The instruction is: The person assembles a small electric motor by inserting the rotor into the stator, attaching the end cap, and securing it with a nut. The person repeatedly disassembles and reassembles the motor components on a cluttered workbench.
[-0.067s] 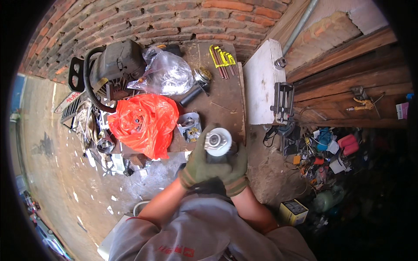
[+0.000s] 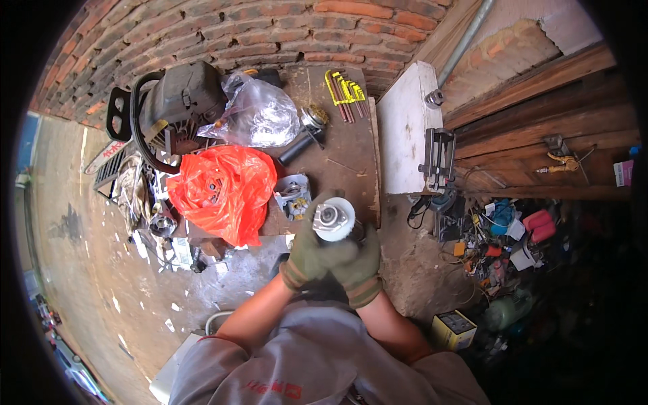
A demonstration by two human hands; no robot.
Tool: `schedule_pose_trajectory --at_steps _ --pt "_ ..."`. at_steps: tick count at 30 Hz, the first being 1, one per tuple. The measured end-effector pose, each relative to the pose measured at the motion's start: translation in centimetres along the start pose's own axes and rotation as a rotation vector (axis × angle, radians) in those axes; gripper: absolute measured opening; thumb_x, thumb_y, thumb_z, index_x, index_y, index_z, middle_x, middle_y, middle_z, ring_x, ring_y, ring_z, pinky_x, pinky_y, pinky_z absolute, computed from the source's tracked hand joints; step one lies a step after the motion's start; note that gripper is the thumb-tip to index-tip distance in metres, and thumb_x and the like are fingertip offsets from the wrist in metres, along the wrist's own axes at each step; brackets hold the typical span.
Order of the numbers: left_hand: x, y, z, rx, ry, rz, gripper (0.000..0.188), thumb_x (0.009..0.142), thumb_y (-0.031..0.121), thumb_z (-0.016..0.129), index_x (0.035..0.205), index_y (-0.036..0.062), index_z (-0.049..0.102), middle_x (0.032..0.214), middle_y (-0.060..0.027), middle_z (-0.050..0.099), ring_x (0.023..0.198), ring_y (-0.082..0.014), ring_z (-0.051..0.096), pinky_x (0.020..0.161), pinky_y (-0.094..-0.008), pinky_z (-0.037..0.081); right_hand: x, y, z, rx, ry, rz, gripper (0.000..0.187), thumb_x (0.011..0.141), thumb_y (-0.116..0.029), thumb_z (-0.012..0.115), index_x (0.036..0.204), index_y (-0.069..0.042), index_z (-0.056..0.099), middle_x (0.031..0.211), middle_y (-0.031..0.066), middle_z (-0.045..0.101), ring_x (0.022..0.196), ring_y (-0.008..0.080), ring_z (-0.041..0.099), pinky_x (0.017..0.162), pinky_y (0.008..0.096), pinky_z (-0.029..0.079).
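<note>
Both my hands wear green knitted gloves with striped cuffs. They are close together in front of my chest, at the near edge of the workbench [image 2: 351, 185]. My left hand [image 2: 309, 253] is closed around the left side of a round white part with a metal hub [image 2: 333, 219]. My right hand [image 2: 362, 263] closes round its right side, and its fingers are partly hidden. Something dark shows beneath the white rim, but its shape is hidden by the gloves. A small grey tray of metal parts [image 2: 293, 197] lies just beyond my left hand.
On the bench are a chainsaw [image 2: 185, 94], a red plastic bag [image 2: 226, 192], a clear plastic bag [image 2: 260, 115], an angle grinder with a wire brush [image 2: 307, 135] and a hex key set in a yellow holder [image 2: 346, 94]. A white board [image 2: 408, 131] stands at right. Clutter [image 2: 499, 236] covers the right floor.
My hands and the round white part have shifted slightly left, and the part is tilted a little differently. Everything on the bench stays where it was.
</note>
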State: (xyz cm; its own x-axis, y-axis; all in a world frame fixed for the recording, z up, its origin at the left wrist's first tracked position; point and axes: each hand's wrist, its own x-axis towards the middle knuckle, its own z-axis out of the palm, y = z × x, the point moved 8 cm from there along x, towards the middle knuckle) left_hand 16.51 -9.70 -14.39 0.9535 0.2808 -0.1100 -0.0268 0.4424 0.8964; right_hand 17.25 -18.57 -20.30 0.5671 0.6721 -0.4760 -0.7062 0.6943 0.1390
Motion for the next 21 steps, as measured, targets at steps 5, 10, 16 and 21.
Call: schedule_pose_trajectory --at_steps 5,10,16,21 --pt "0.5 -1.1 -0.8 -0.013 0.082 -0.055 0.079 0.077 0.012 0.089 0.143 0.0005 0.047 0.123 -0.0040 0.065 0.110 -0.0119 0.063 0.098 -0.0315 0.052 -2.8 1.0 -0.1 -0.219 0.395 0.138 0.059 0.103 -0.051 0.043 0.144 -0.010 0.053 0.142 0.0133 0.059 0.128 0.0251 0.058 0.108 0.0429 0.047" --pt "-0.1 0.0 -0.6 -0.066 0.066 -0.108 0.074 0.085 0.008 0.082 0.148 0.0055 0.042 0.120 -0.0032 0.064 0.099 -0.0116 0.063 0.084 -0.0303 0.054 -5.5 -2.7 -0.2 -1.052 0.230 0.532 0.051 0.105 -0.052 0.044 0.130 -0.012 0.062 0.098 0.0096 0.074 0.085 0.0215 0.071 0.069 0.0357 0.057" --pt "-2.0 -0.7 -2.6 -0.005 0.151 -0.270 0.078 0.088 0.003 0.077 0.153 0.0100 0.034 0.113 -0.0043 0.062 0.086 -0.0100 0.062 0.067 -0.0248 0.051 5.7 -13.7 5.2 -2.313 0.095 -0.722 0.031 0.093 -0.033 0.070 0.107 -0.006 0.072 0.078 0.0125 0.073 0.075 0.0290 0.072 0.068 0.0401 0.057" --pt "-3.1 -0.2 -2.3 0.041 0.266 -0.162 0.079 0.088 0.003 0.077 0.154 0.0068 0.032 0.116 -0.0054 0.059 0.101 -0.0146 0.060 0.085 -0.0313 0.052 13.7 -11.1 6.7 -2.977 -0.077 -0.800 0.025 0.085 -0.023 0.070 0.099 -0.003 0.078 0.093 0.0181 0.076 0.088 0.0374 0.074 0.078 0.0474 0.059"
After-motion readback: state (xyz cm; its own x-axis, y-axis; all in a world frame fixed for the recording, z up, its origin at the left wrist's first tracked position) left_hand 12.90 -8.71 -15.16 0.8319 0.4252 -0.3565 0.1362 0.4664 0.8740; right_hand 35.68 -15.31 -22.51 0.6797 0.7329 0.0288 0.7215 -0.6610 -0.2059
